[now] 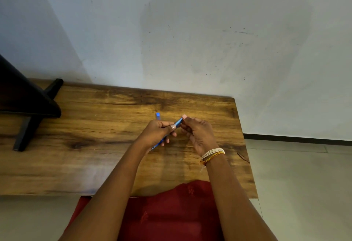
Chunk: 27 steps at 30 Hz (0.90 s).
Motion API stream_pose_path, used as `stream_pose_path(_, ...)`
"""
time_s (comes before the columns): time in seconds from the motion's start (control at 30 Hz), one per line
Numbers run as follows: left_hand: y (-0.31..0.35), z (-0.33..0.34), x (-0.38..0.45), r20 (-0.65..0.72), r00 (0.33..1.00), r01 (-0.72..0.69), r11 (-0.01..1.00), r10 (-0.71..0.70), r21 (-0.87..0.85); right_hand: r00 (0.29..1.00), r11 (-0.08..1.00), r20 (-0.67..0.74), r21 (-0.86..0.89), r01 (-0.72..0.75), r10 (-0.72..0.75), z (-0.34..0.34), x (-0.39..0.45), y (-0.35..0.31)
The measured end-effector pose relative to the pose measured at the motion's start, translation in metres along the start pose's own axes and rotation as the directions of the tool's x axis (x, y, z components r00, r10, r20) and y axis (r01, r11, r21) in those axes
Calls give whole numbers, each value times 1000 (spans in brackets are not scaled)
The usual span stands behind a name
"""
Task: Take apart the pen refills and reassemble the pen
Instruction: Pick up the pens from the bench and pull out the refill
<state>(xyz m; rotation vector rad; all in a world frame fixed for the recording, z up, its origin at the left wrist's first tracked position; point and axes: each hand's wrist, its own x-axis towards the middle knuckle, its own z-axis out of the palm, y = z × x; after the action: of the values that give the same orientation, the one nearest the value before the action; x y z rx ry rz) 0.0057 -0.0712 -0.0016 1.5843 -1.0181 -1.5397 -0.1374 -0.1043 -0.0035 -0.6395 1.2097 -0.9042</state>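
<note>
Two hands [177, 132] around one blue pen [176, 124], one cap [158, 115] beyond.

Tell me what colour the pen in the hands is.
Blue: the pen shows best in the head view.

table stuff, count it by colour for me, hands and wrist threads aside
blue: 2, the pen held in both hands, the left hand and the right hand, and a small cap on the table behind them
black: 1, the stand at the left
total: 3
</note>
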Motion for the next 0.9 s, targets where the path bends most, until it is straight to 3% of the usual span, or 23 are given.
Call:
stream_pose_path(0.27, -3, 6, 4, -6, 1000, -12, 999, 13, 42, 997, 1000, -77, -5, -3, 3, -1, -2, 0)
stream_pose_path(0.57, -4, 11, 6, -11, 1000, 12, 995, -11, 95, 974, 992, -189, 32, -120, 124, 1, 0, 4)
stream_pose_path(0.9, -1, 15, 5, -1, 1000, 6, 986, -6, 169, 955, 960, -182, 196, -198, 234, -6, 2, 2)
